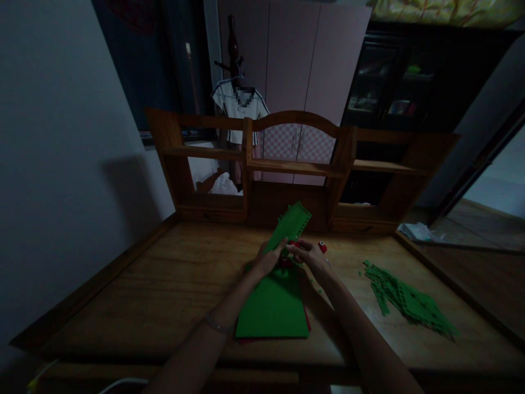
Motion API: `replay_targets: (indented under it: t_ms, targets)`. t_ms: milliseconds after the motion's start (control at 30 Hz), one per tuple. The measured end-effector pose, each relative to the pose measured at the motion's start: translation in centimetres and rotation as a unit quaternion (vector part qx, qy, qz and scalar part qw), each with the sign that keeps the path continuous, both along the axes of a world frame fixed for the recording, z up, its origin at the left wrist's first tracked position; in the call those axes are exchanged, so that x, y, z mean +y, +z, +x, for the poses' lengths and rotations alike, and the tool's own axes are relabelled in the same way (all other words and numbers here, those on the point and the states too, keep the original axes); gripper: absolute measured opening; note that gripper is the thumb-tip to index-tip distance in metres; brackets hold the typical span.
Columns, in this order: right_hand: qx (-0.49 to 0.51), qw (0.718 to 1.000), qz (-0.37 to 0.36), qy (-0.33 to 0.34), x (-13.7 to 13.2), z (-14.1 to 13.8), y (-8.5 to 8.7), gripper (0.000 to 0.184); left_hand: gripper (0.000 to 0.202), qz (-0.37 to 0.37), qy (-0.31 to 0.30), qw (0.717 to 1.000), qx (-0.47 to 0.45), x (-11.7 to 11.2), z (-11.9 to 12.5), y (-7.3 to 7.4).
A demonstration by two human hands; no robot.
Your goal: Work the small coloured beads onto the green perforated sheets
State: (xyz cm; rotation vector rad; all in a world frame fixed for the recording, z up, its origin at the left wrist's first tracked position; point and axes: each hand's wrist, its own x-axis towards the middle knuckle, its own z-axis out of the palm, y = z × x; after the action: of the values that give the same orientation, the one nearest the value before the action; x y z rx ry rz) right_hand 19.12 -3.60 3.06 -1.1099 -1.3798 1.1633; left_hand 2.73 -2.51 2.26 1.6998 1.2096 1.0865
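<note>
A green sheet point(289, 224) with a row of holes along its right edge slants up from between my hands. My left hand point(270, 258) is closed on the sheet's lower part. The fingers of my right hand point(310, 254) pinch a small red object point(293, 244), perhaps a paper punch; its shape is too dark and partly covered to be sure. Another red piece point(286, 261) sits just below, between the hands. Under them lies a large plain green sheet point(273, 309), with a red edge point(307, 318) showing beneath. A small red object with a white spot point(322, 247) is behind my right hand.
Green punched sheets and strips point(410, 298) lie in a pile on the wooden desk point(172, 284) at right, with small scraps near them. A wooden shelf unit point(295, 167) rises along the back edge. A wall point(82, 164) borders the left side.
</note>
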Motion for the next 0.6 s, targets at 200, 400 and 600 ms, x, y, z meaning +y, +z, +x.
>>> replay_targets:
  t_ms: [200, 400, 600]
  targets:
    - [-0.003, 1.000, 0.001, 0.000, -0.20, -0.04, 0.23, 0.035, 0.052, -0.035, 0.007, 0.999, -0.009, -0.23, -0.01, 0.41]
    - [-0.002, 1.000, 0.006, -0.013, -0.05, -0.23, 0.12, 0.035, 0.050, -0.043, 0.011, 0.999, 0.010, -0.22, 0.22, 0.64]
    - [-0.002, 0.999, 0.004, -0.032, -0.12, -0.29, 0.04, 0.034, 0.044, -0.028, -0.008, 0.999, 0.038, -0.50, 0.18, 0.90]
